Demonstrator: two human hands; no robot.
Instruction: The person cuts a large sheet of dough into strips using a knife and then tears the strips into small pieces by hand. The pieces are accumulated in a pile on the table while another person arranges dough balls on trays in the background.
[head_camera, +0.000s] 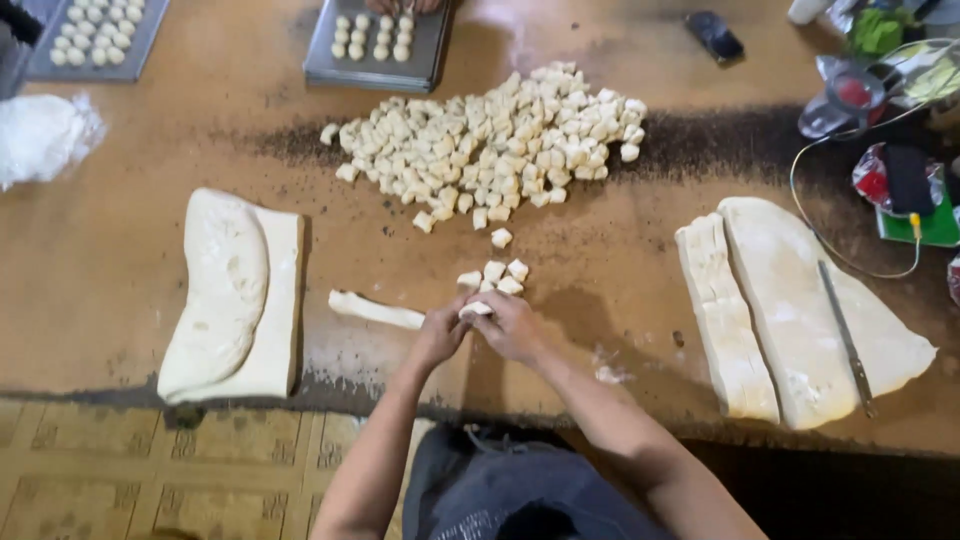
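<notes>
My left hand (440, 335) is curled around the near end of a thin dough rope (375, 310), which lies flat on the brown counter (100, 270) and runs away to my left. My right hand (508, 325) meets it just beside, fingers pinched shut on a small dough piece (475, 309) at the rope's end. Both hands sit low over the counter, close to its front edge, and touch each other at the fingertips.

Just beyond my fingers lies a small cluster of cut pieces (498, 275), and one single piece (501, 238) a little further off. Past that spreads a big heap of dough chunks (490, 140) across the middle of the counter.

To my left rests a folded dough slab (235, 295), one rounded layer lying on a flatter one. To my right are two more slabs side by side: a narrow strip (725, 320) and a wider wedge (800, 310), with a long knife (848, 340) lying on the wedge.

At the far edge, a metal tray (430, 45) carries rows of small dough balls, and another person's hand (405, 6) shows just above it. A second tray (150, 40) with more balls is at the far left, with a white bag (40, 135) near it. A dark phone (715, 35) lies far right of the tray, and a clutter of packets and a thin cable (850, 265) fills the right corner.
</notes>
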